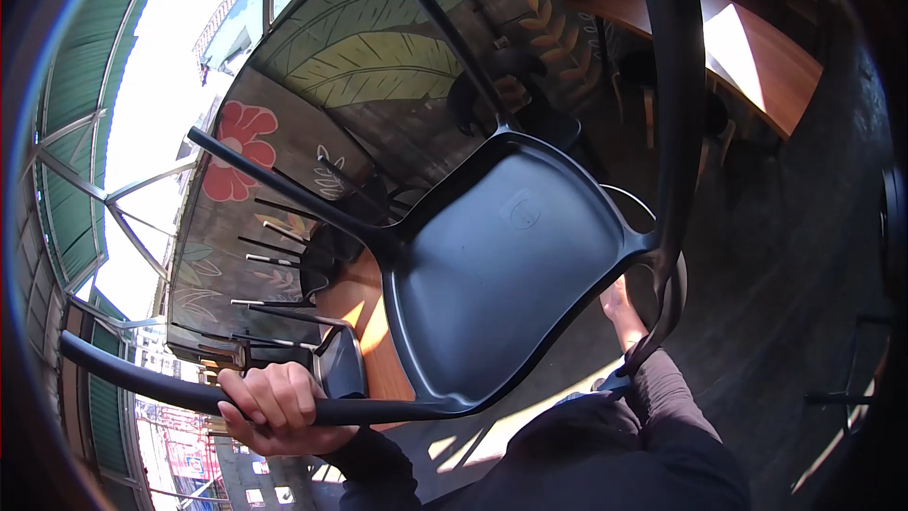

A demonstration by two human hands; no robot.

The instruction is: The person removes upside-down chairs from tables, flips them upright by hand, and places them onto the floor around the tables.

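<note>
A black plastic chair (501, 255) fills the middle of the view, tipped so that the underside of its seat faces me and its legs point up and to the left. My left hand (274, 407) is closed around the nearest leg, its fingers wrapped over the top. On the other side, my right hand (615, 301) reaches behind the seat's right edge, close to the curved frame. The chair hides its fingers, so I cannot tell how it holds.
Beyond the chair, a wooden table (374, 360) carries several upturned black chairs (340, 360). Another wooden table (785, 66) stands at upper right with seats beneath it. A wall (312, 132) painted with leaves and flowers runs behind. Dark floor (757, 274) lies to the right.
</note>
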